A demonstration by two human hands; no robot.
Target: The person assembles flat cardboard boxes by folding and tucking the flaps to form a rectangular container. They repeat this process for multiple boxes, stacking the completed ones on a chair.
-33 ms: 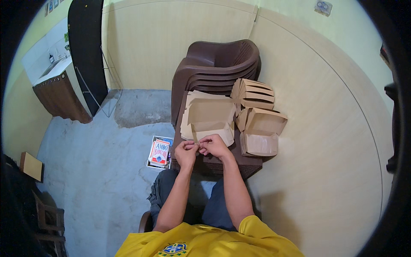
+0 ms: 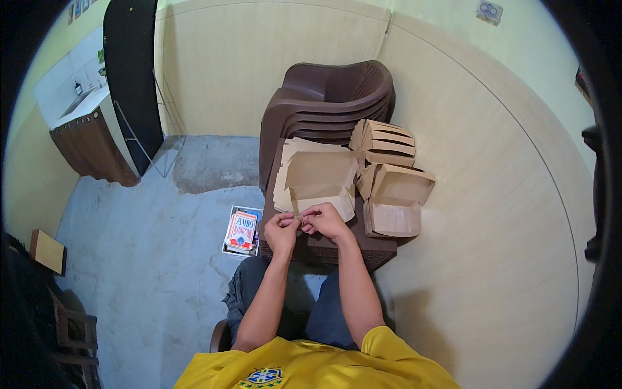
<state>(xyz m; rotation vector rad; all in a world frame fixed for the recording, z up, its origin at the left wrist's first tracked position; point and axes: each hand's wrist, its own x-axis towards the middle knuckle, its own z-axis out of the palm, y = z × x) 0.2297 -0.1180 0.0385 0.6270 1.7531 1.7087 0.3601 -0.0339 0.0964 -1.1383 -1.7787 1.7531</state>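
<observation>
A partly folded brown cardboard food box (image 2: 321,170) stands open on a dark brown table (image 2: 363,243), on top of a stack of flat cardboard blanks (image 2: 284,181). My left hand (image 2: 282,233) is closed in a pinch on the box's near left corner. Right beside it, my right hand (image 2: 326,222) pinches the same corner, and the fingertips of both hands nearly meet. The fingers partly hide the corner's flaps. To the right stand open folded boxes (image 2: 394,219), nested together, with a further row of nested boxes (image 2: 389,139) behind them.
Stacked brown plastic chairs (image 2: 327,104) rise behind the table. A white box (image 2: 241,232) with a playing-card pack on top sits left of the table. A wall (image 2: 479,214) closes off the right side. A sink counter (image 2: 94,107) and a black door (image 2: 133,78) are at far left.
</observation>
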